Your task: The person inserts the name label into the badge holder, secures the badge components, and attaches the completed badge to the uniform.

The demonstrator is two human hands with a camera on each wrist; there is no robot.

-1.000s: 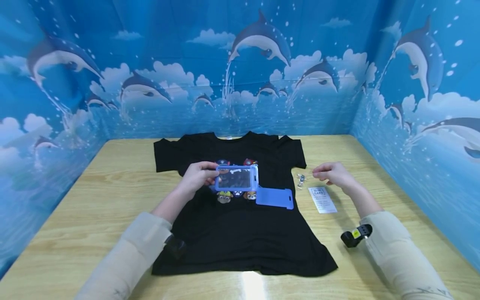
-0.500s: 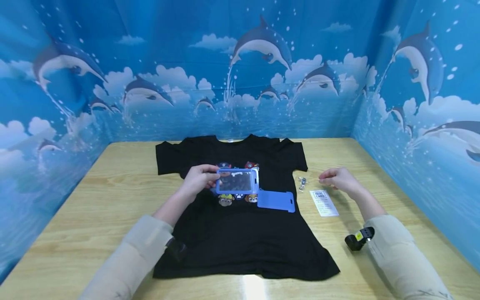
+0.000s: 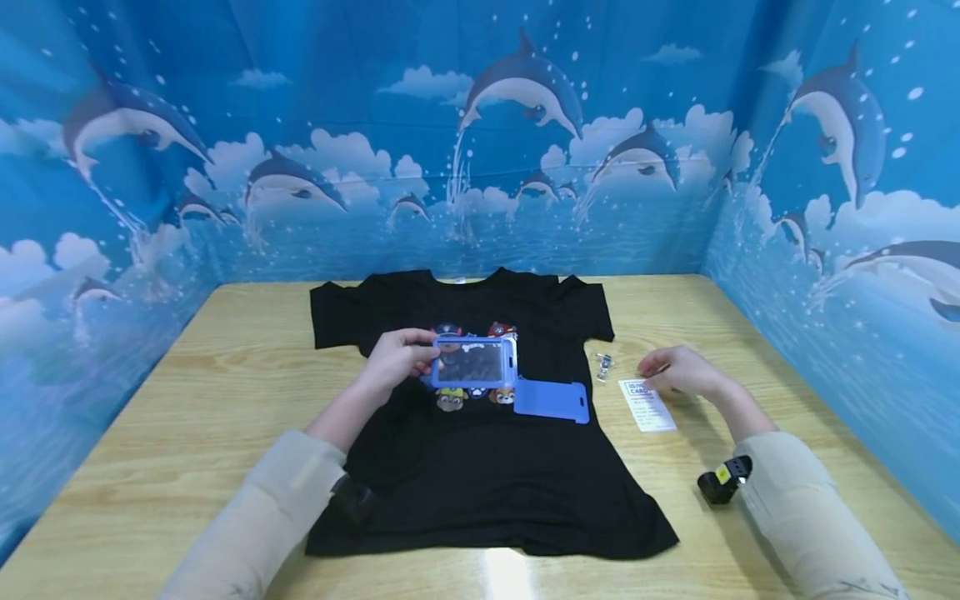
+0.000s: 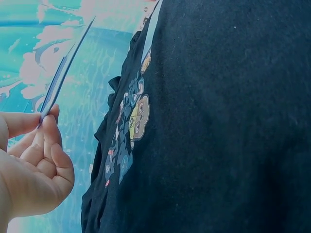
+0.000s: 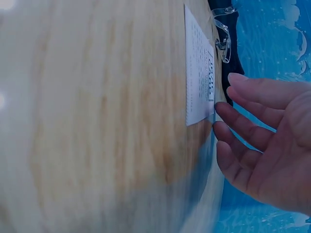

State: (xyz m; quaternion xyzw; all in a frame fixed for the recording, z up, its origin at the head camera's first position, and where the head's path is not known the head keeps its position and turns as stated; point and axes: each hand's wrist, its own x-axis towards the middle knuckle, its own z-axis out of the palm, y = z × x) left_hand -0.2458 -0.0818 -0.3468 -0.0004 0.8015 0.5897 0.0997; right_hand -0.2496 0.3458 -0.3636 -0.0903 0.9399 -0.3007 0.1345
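Observation:
My left hand [image 3: 395, 362] pinches the left end of a blue-framed badge holder [image 3: 478, 363] with a see-through window, held over the black T-shirt [image 3: 480, 475]. In the left wrist view the badge holder [image 4: 65, 70] appears edge-on between thumb and fingers. My right hand [image 3: 682, 372] hovers at the top corner of a white printed ID card [image 3: 651, 412] on the table. Seen from the right wrist, its fingers are loosely bent and spread, the fingertips close to the edge of the card [image 5: 198, 73], with nothing between them.
A flat blue cover piece [image 3: 551, 401] lies on the shirt, right of the holder. Between shirt and right hand sits a small metal clip [image 3: 603, 367] with a clear strap. Dolphin-print curtains [image 3: 480, 167] close off the back and sides of the wooden table [image 3: 225, 375].
My right hand has moved slightly right and then down toward the white card, now overlapping its top corner. The left hand keeps its pinch on the badge holder.

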